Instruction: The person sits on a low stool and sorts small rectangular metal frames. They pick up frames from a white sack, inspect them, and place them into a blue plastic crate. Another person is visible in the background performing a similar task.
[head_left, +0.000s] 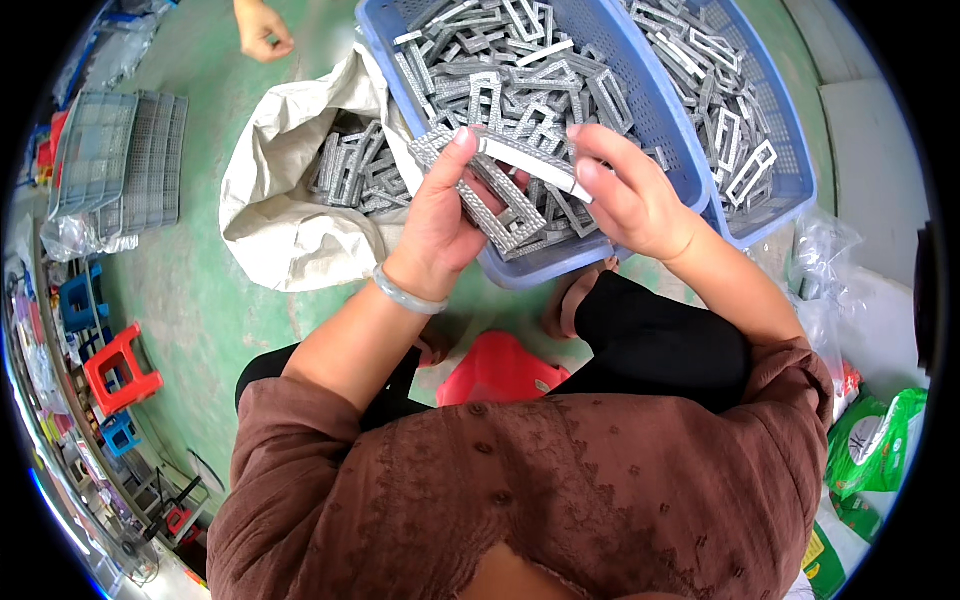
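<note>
Grey frames [515, 225] are held in the left hand [440, 220], above the near left corner of the blue basket [540, 272]. A white-faced piece [535, 158] is extended toward the right hand [645, 200], whose fingers are parted at its end (whether contact is made cannot be told). The step is judged to be close two-handed handling; a light, steady fingertip grip seems called for.

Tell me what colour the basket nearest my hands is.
Blue; the basket shows best in the head view, the only one here.
</note>
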